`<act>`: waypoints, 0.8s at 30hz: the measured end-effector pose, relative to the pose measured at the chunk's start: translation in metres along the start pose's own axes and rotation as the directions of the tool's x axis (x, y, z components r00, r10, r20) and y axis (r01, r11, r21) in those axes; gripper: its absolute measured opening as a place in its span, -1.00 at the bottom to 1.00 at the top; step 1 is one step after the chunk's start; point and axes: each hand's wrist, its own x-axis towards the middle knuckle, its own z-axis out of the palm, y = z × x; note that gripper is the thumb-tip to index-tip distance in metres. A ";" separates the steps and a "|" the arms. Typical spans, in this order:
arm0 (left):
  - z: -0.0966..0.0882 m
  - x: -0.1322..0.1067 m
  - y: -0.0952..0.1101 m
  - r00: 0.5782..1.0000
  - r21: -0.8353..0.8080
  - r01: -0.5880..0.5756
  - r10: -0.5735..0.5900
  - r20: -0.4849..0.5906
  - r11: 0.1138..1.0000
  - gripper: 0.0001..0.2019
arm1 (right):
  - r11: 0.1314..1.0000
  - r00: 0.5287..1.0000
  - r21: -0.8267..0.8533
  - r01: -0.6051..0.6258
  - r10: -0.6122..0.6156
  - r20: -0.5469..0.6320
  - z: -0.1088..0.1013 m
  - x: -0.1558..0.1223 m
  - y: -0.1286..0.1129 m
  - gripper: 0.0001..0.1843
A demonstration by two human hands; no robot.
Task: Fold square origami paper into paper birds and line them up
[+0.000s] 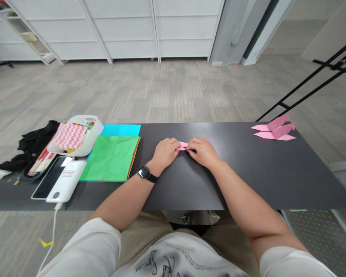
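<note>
A small folded piece of pink paper (pixel 183 145) lies on the dark table between my two hands. My left hand (pixel 167 152) has its fingers closed on the paper's left end, and a black watch is on that wrist. At the other end, my right hand (pixel 202 151) pinches the same paper with thumb and fingers. Most of the paper is hidden under the fingers; only its middle shows. Two folded pink paper figures (pixel 276 130) with pointed ends sit at the table's far right.
On the left lie a stack of coloured paper (pixel 111 159) with a green sheet on top, a white power bank (pixel 67 181) with a cable, a phone (pixel 50 179), a white basket (pixel 96 134) and black cloth (pixel 36 138). The dark table (pixel 239 192) ends close before my lap.
</note>
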 end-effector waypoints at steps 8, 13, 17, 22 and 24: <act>-0.001 0.002 0.002 1.000 -0.003 -0.009 0.010 0.023 1.000 -0.86 | 1.000 1.000 0.025 -0.004 0.004 -0.019 0.003 0.002 0.003 -0.84; 0.001 0.000 0.003 0.999 0.021 -0.022 0.021 0.047 1.000 -0.86 | 0.997 0.998 0.047 0.063 -0.063 -0.004 0.007 0.001 0.005 -0.78; 0.003 -0.003 0.004 0.999 -0.004 -0.015 0.016 0.045 1.000 -0.80 | 0.995 0.997 0.056 0.079 -0.079 -0.004 0.008 0.000 0.008 -0.70; 0.003 -0.008 0.004 0.999 -0.067 -0.009 0.012 0.045 0.998 -0.72 | 0.996 0.997 0.060 0.071 -0.070 -0.010 0.002 -0.002 0.009 -0.70; 0.002 -0.010 0.004 0.999 -0.091 -0.019 0.023 0.041 0.996 -0.69 | 0.996 0.998 0.052 0.068 -0.068 0.001 0.000 -0.003 0.009 -0.69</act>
